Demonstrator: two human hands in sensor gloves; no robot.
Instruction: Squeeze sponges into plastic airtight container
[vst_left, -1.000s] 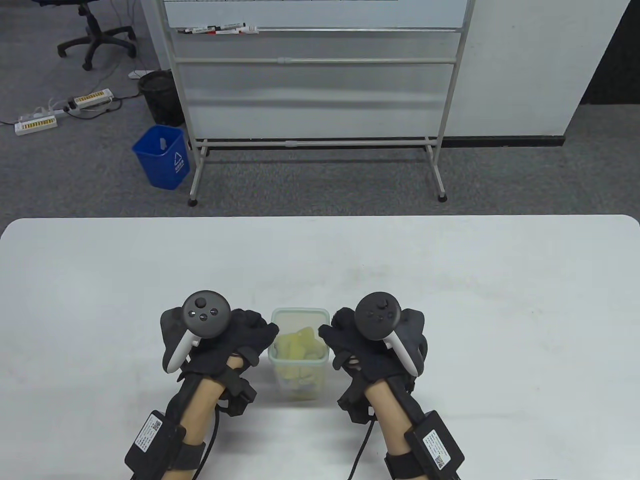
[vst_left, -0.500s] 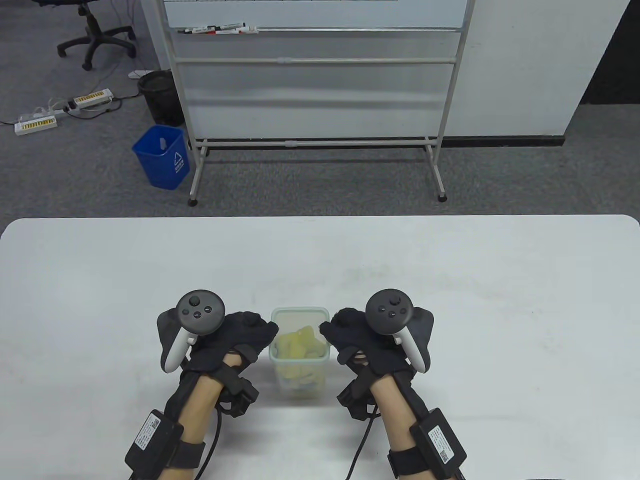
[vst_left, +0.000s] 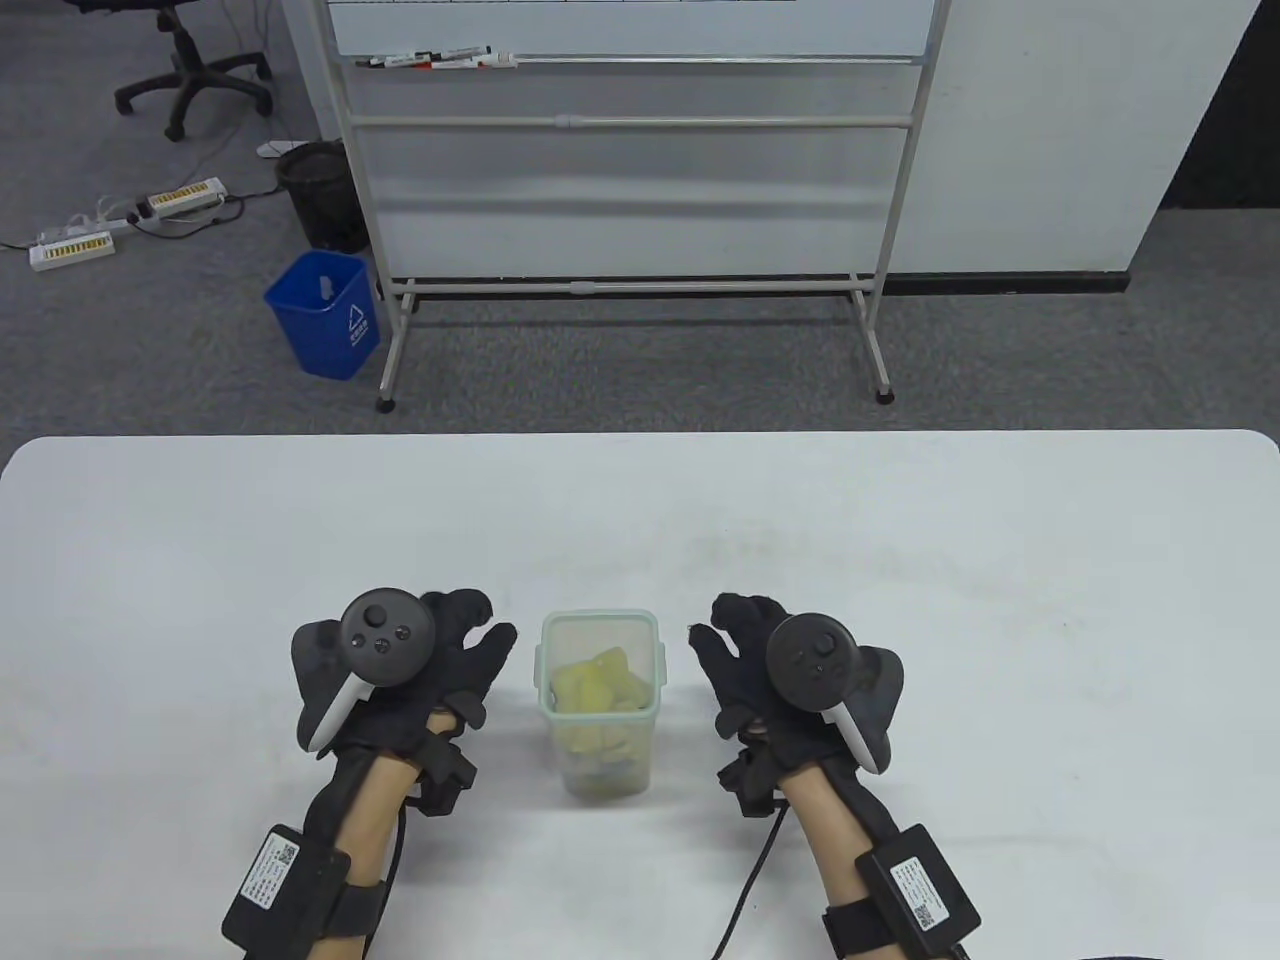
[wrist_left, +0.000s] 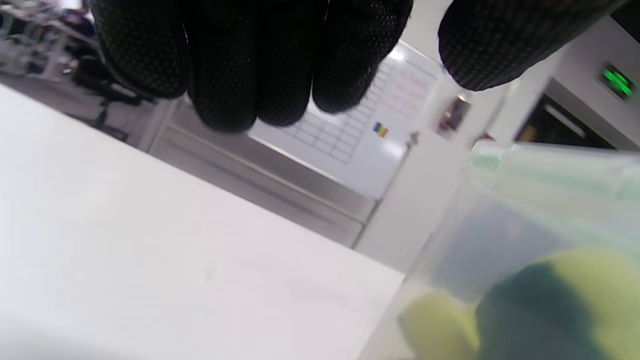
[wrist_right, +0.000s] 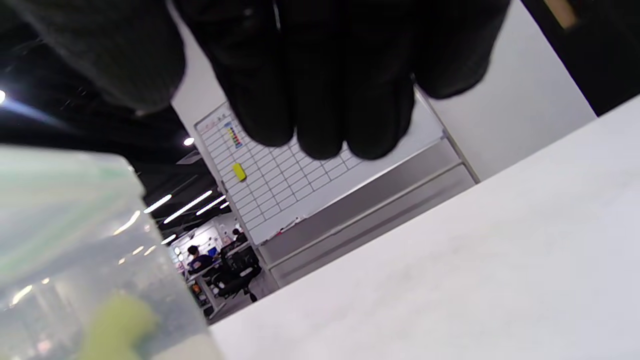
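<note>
Standing upright on the white table (vst_left: 900, 520), near the front edge & roughly centre, is the clear plastic container (vst_left: 598, 700) w/ a pale green rim, lid off. Yellow sponges (vst_left: 595, 685) sit packed inside, filling the lower part, tops below the rim.

Left hand (vst_left: 420, 665) rests on the table just left of the container, not touching it; a gap of table shows btwn fingertips & the container wall. Fingers are spread loosely, holding nothing. Tracker (vst_left: 375, 640) sits on the back of the hand.

Right hand (vst_left: 770, 680) mirrors it just right of the container, also apart from it, fingers loosely spread & empty. Its tracker (vst_left: 825, 670) is on the back of the hand.

Left wrist view: gloved fingers (wrist_left: 240, 65) hang from the top edge, thumb apart at the right, nothing btwn them; container (wrist_left: 540, 240) is blurred at lower right w/ yellow-green sponge behind the wall.

Right wrist view: fingers (wrist_right: 325, 75) hang together from the top, empty; container (wrist_right: 75, 240) blurred at lower left.

Beyond the table: whiteboard stand (vst_left: 630, 150), blue bin (vst_left: 325, 315), black bin (vst_left: 320, 195), office chair (vst_left: 190, 60), power strips (vst_left: 70, 245) on grey carpet.
</note>
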